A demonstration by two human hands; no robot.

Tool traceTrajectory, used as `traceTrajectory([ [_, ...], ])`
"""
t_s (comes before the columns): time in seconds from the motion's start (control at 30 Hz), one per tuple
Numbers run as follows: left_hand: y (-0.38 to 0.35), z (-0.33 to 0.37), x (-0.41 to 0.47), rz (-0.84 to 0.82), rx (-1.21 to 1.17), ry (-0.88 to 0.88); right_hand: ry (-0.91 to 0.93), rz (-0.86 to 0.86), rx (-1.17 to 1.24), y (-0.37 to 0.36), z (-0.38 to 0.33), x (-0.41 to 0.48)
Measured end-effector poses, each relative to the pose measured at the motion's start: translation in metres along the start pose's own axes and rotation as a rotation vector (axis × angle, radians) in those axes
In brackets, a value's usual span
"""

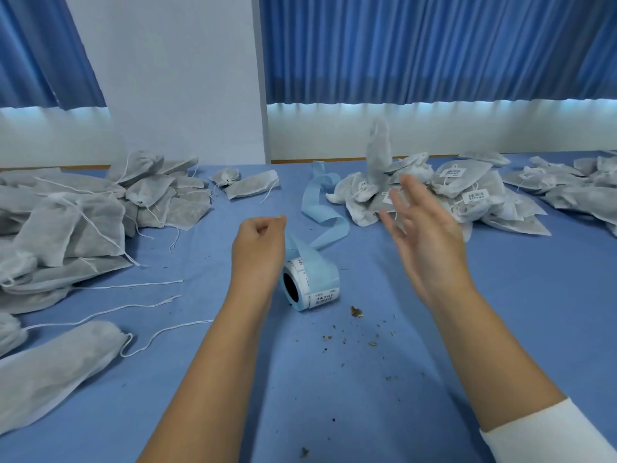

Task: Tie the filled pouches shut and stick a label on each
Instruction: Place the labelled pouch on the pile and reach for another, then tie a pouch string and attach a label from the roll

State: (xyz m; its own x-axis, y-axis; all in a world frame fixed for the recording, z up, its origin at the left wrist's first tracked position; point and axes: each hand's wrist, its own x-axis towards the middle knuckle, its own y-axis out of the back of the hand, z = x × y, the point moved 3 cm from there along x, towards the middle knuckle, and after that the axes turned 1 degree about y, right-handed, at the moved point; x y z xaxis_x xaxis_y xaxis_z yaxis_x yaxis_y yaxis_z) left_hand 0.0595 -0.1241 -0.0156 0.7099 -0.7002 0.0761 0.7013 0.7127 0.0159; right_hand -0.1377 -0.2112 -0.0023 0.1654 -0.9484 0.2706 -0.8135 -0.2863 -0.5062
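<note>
Crumbs [356,311] on the worktop [367,396] at 6 o'clock, label roll [312,285] at centre, left hand [258,243] curled just beside at its 10 o'clock, hold unclear, right hand [424,228] spread empty at 2, labelled pouches [467,192] beyond, plain pouches [66,222] at 9.

Nothing here can be read outright. On the label roll [312,285] in front of you, the outer white stickers carry a few short lines of black print, too small and blurred to make out. Among the pouches [417,182] heaped to your right, the upper label [453,171] and the lower label [477,196] each show a dark block above a row of characters, also illegible.
</note>
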Motion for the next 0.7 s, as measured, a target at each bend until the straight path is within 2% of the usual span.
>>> traceTrajectory([
  [0.13,-0.001,0.001,0.000,-0.013,0.069,-0.049,-0.030,-0.157,-0.354,-0.017,0.019,-0.012],
  [0.43,0.013,-0.004,0.019,0.007,0.137,-0.041,-0.094,-0.406,-0.792,-0.073,0.051,0.010],
  [0.6,0.036,-0.025,0.047,0.077,-0.010,0.097,-0.019,-0.591,-1.153,-0.141,0.083,0.055],
  [0.7,0.045,-0.045,0.064,0.135,-0.212,0.261,-0.091,-0.628,-1.263,-0.170,0.116,0.084],
])
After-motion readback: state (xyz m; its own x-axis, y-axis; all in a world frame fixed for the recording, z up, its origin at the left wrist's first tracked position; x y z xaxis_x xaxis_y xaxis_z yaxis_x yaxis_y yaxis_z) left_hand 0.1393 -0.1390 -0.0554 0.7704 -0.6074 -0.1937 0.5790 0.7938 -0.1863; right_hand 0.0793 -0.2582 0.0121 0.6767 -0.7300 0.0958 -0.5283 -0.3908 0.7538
